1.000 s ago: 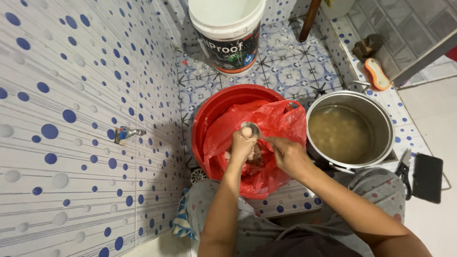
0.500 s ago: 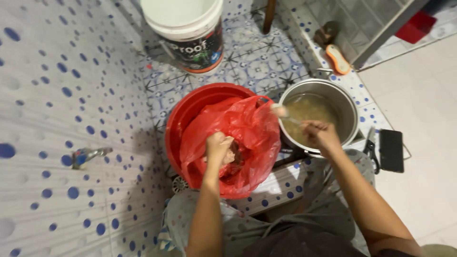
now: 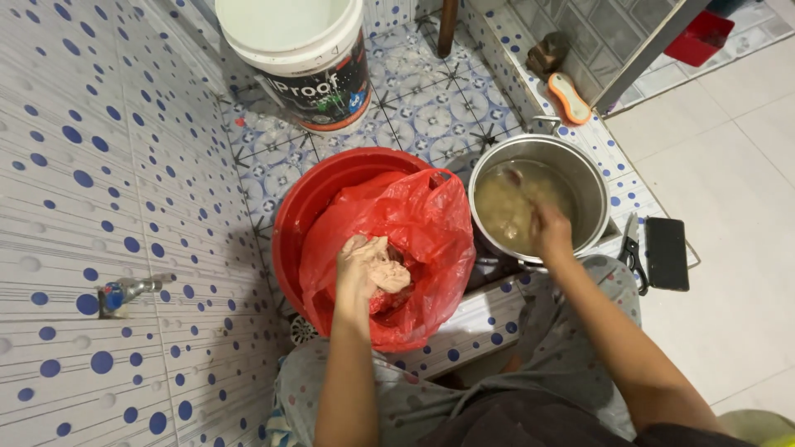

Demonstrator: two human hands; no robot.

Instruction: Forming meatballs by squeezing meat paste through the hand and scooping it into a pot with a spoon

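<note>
My left hand (image 3: 356,277) grips a pale pink lump of raw meat (image 3: 387,266) above the open mouth of a red plastic bag (image 3: 426,219). The bag sits inside a round red basin (image 3: 308,199) on the tiled floor. To its right stands a steel pot (image 3: 581,170) filled with cloudy brownish liquid. My right hand (image 3: 548,232) reaches over the pot's near rim, fingers closed on a thin metal spoon (image 3: 515,178) whose end dips into the liquid. The hand is blurred.
A white bucket (image 3: 306,58) stands behind the basin. A tap (image 3: 124,291) juts from the dotted wall on the left. A dark phone (image 3: 667,252) and a small tool (image 3: 632,248) lie right of the pot. An orange brush (image 3: 571,98) rests on the ledge.
My right hand left the bag and swung right with the spoon to the pot, now reaching into the liquid. My left hand stayed at the bag holding the meat.
</note>
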